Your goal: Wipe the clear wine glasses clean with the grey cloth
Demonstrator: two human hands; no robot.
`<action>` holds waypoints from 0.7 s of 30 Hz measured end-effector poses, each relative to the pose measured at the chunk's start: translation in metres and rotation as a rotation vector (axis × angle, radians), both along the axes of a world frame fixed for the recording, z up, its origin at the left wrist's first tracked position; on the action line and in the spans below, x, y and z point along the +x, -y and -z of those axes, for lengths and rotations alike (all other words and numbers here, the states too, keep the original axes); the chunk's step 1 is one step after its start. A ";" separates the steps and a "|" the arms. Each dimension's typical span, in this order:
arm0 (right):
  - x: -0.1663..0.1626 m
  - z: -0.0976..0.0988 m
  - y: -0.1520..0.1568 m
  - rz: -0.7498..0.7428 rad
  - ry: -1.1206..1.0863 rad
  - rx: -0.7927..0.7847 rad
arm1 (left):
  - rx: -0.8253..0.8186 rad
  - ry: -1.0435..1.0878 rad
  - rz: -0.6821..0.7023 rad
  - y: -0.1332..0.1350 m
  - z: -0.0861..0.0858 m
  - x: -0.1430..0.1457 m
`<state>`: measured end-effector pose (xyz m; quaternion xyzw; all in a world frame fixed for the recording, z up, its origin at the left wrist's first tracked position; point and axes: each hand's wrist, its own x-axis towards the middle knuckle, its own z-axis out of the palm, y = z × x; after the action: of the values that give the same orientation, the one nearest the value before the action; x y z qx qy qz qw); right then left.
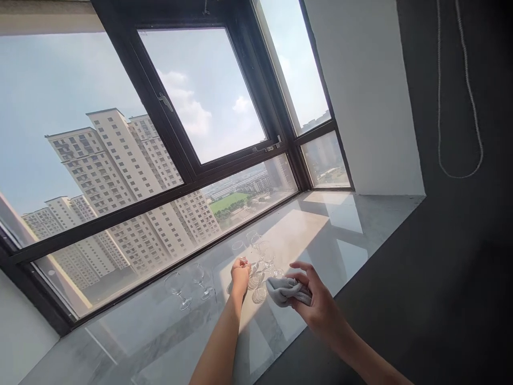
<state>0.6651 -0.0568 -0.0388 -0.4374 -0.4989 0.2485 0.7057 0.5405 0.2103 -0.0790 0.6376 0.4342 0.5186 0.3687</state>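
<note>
My left hand [239, 272] is closed around the stem of a clear wine glass [256, 279], which lies tilted just above the marble window sill [336, 235]. My right hand [316, 299] grips a bunched grey cloth [285, 289] right beside that glass's bowl. Several more clear stemmed glasses [258, 247] stand upright on the sill just behind my hands. Two further glasses [188, 283] stand to the left, nearer the window.
A large dark-framed window [176, 155] runs along the far side of the sill, with tower blocks outside. A white wall [368, 96] closes the sill's right end. A dark wall with a hanging bead cord [460, 107] lies to the right.
</note>
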 end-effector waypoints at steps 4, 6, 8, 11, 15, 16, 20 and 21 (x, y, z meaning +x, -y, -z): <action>0.004 0.002 0.001 0.020 0.014 0.000 | 0.053 -0.020 -0.155 0.002 0.003 -0.004; 0.004 0.004 0.001 0.019 0.021 0.001 | 0.080 -0.027 -0.237 0.010 0.004 -0.014; 0.003 0.006 0.001 0.010 0.032 -0.007 | 0.106 -0.034 -0.340 0.018 0.002 -0.031; 0.000 0.009 0.001 0.002 0.051 -0.021 | 0.169 -0.042 -0.560 0.025 -0.007 -0.064; -0.005 0.010 0.000 0.005 0.071 -0.014 | 0.193 -0.038 -0.804 0.024 -0.018 -0.105; -0.005 0.010 0.000 0.002 0.079 -0.010 | 0.174 -0.032 -0.827 0.022 -0.018 -0.112; -0.007 0.014 -0.004 -0.007 0.108 0.011 | 0.047 -0.011 -0.845 0.010 -0.014 -0.123; -0.007 0.016 -0.005 -0.008 0.111 0.018 | 0.015 -0.015 -0.833 0.005 -0.013 -0.124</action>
<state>0.6582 -0.0516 -0.0548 -0.4423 -0.5413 0.2220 0.6798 0.4168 0.2049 -0.0658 0.4138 0.6540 0.6219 0.1194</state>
